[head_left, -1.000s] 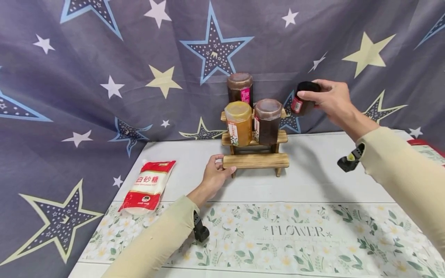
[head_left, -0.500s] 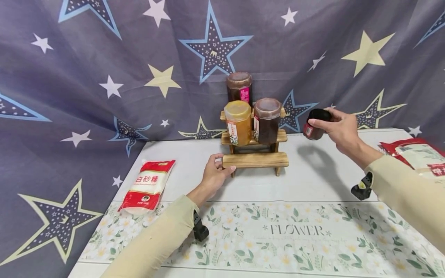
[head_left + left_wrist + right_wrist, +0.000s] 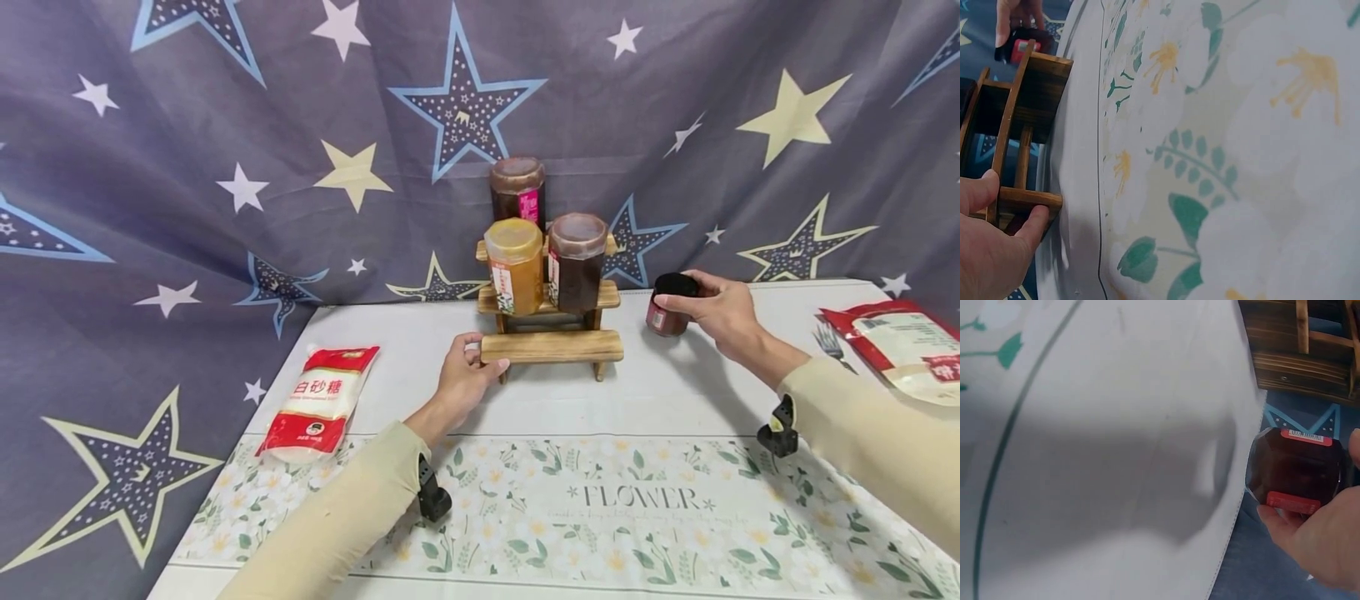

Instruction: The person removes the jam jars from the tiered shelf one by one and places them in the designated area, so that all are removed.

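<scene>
The right hand (image 3: 723, 312) is gripping the jar (image 3: 667, 322) by its black lid (image 3: 677, 285), thumb and fingers bent in on it. The jar is hanging nearly upright to the right of the rack (image 3: 551, 346), apart from it; the right wrist view is showing its base clear of the surface (image 3: 570, 408), with a shadow lying away from it. The left hand (image 3: 462, 383) is pinching the left end of the rack's lowest tier between thumb and fingers, apparently steadying it. An amber jar (image 3: 514, 271) and a dark jar (image 3: 577, 262) are standing on the middle tier, a rear jar (image 3: 517, 187) higher behind them.

The step in hand seems to be moving the jar while bracing the rack. The next move is probably calling for a firm grip and a level, gentle lowering, keeping clear of the rack.
</scene>
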### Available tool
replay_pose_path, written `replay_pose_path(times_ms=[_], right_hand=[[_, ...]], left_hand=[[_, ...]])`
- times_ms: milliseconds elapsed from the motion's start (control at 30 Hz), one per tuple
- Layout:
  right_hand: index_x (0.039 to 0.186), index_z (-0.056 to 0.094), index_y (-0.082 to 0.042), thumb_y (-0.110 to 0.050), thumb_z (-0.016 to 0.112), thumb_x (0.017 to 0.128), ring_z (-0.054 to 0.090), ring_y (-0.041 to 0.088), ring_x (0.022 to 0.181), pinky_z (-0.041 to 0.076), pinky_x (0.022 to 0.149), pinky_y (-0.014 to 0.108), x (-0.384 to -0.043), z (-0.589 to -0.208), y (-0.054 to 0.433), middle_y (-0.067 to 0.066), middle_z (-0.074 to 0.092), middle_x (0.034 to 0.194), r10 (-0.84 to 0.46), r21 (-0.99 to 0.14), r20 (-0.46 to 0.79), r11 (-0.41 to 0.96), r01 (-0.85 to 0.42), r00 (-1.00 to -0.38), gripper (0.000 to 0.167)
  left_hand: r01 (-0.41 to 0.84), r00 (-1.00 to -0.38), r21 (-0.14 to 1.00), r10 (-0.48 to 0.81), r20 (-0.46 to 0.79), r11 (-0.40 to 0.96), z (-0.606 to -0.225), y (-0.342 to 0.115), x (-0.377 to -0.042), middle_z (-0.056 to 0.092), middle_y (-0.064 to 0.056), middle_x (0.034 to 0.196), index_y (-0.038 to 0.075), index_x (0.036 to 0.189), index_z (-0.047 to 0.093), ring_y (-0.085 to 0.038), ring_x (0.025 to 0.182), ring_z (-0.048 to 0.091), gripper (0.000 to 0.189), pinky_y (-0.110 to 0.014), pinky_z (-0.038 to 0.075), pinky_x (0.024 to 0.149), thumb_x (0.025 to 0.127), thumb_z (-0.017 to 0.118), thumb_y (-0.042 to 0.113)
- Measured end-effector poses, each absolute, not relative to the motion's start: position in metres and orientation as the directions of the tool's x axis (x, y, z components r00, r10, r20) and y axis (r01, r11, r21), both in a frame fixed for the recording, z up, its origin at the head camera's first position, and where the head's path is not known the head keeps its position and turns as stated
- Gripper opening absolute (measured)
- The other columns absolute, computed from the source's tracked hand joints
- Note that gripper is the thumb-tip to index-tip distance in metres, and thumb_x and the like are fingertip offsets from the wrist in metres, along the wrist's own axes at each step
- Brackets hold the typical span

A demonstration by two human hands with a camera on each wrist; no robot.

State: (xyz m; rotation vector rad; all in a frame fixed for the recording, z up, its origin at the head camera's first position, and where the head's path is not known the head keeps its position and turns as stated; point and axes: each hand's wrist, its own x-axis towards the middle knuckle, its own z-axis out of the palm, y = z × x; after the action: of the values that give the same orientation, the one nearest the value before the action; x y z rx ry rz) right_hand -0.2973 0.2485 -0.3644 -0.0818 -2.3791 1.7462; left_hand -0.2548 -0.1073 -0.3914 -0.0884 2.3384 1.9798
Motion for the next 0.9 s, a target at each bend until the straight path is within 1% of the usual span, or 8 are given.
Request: replay_pose_path(times_ms=[167, 267, 433, 567, 667, 767, 900], right_hand=[[0.124, 0.057, 0.001, -0.027, 0.081, 0.08, 0.058, -0.003, 0.081, 0.052, 0.067, 0.017, -0.295, -0.371, 0.248, -0.012, 0.063, 0.095, 0.131, -0.955, 0.09, 0.294, -0.048, -0.987, 0.057], [0.127, 0.055, 0.0, -0.028, 0.081, 0.08, 0.057, -0.003, 0.085, 0.051, 0.07, 0.015, -0.295, -0.373, 0.248, -0.008, 0.062, 0.101, 0.136, -0.955, 0.07, 0.297, -0.027, -0.988, 0.06], [0.13, 0.054, -0.005, -0.036, 0.081, 0.078, 0.056, -0.002, 0.089, 0.049, 0.071, 0.014, -0.295, -0.374, 0.248, 0.003, 0.059, 0.114, 0.141, -0.945, 0.047, 0.326, 0.002, -0.989, 0.066], [0.13, 0.054, -0.003, -0.035, 0.082, 0.077, 0.055, 0.004, 0.096, 0.049, 0.073, 0.012, -0.295, -0.377, 0.247, 0.011, 0.057, 0.122, 0.148, -0.948, 0.039, 0.319, 0.011, -0.988, 0.067], [0.13, 0.054, -0.003, -0.034, 0.082, 0.077, 0.054, 0.008, 0.103, 0.049, 0.074, 0.011, -0.295, -0.379, 0.247, 0.013, 0.054, 0.127, 0.152, -0.948, 0.034, 0.319, 0.016, -0.988, 0.068], [0.128, 0.056, -0.002, -0.031, 0.083, 0.077, 0.054, 0.007, 0.101, 0.05, 0.073, 0.012, -0.294, -0.38, 0.247, 0.008, 0.057, 0.121, 0.15, -0.953, 0.044, 0.303, 0.004, -0.988, 0.065], [0.123, 0.057, 0.0, -0.025, 0.082, 0.078, 0.055, 0.003, 0.089, 0.051, 0.069, 0.014, -0.293, -0.381, 0.247, -0.004, 0.061, 0.103, 0.139, -0.96, 0.079, 0.278, -0.037, -0.987, 0.057]], left_hand=[[-0.097, -0.995, 0.984, 0.016, -0.1, 0.152, -0.393, -0.107, -0.256, 0.06, -0.02, 0.119, 0.006, 0.14, 0.036, -0.026, 0.101, 0.062, 0.061, -0.04, 0.052, 0.088, 0.089, 0.069, 0.007], [-0.096, -0.995, 0.984, 0.02, -0.1, 0.149, -0.393, -0.107, -0.256, 0.06, -0.021, 0.12, 0.006, 0.14, 0.036, -0.027, 0.102, 0.062, 0.061, -0.041, 0.052, 0.089, 0.089, 0.069, 0.007], [-0.097, -0.995, 0.982, 0.011, -0.1, 0.162, -0.391, -0.107, -0.255, 0.061, -0.02, 0.118, 0.005, 0.14, 0.036, -0.025, 0.101, 0.062, 0.061, -0.037, 0.053, 0.085, 0.089, 0.069, 0.006], [-0.09, -0.996, 0.981, 0.009, -0.093, 0.174, -0.39, -0.107, -0.255, 0.061, -0.019, 0.117, 0.005, 0.139, 0.037, -0.024, 0.1, 0.062, 0.06, -0.032, 0.053, 0.081, 0.089, 0.07, 0.006], [-0.089, -0.996, 0.98, 0.005, -0.091, 0.179, -0.391, -0.107, -0.255, 0.062, -0.018, 0.116, 0.005, 0.138, 0.038, -0.024, 0.099, 0.062, 0.059, -0.031, 0.053, 0.079, 0.088, 0.07, 0.006], [-0.092, -0.996, 0.98, 0.004, -0.094, 0.175, -0.392, -0.107, -0.255, 0.061, -0.019, 0.116, 0.005, 0.138, 0.037, -0.025, 0.1, 0.062, 0.059, -0.033, 0.054, 0.081, 0.088, 0.07, 0.006], [-0.1, -0.995, 0.983, 0.014, -0.103, 0.152, -0.388, -0.107, -0.253, 0.059, -0.021, 0.119, 0.004, 0.14, 0.035, -0.028, 0.103, 0.062, 0.061, -0.038, 0.054, 0.086, 0.089, 0.068, 0.004]])
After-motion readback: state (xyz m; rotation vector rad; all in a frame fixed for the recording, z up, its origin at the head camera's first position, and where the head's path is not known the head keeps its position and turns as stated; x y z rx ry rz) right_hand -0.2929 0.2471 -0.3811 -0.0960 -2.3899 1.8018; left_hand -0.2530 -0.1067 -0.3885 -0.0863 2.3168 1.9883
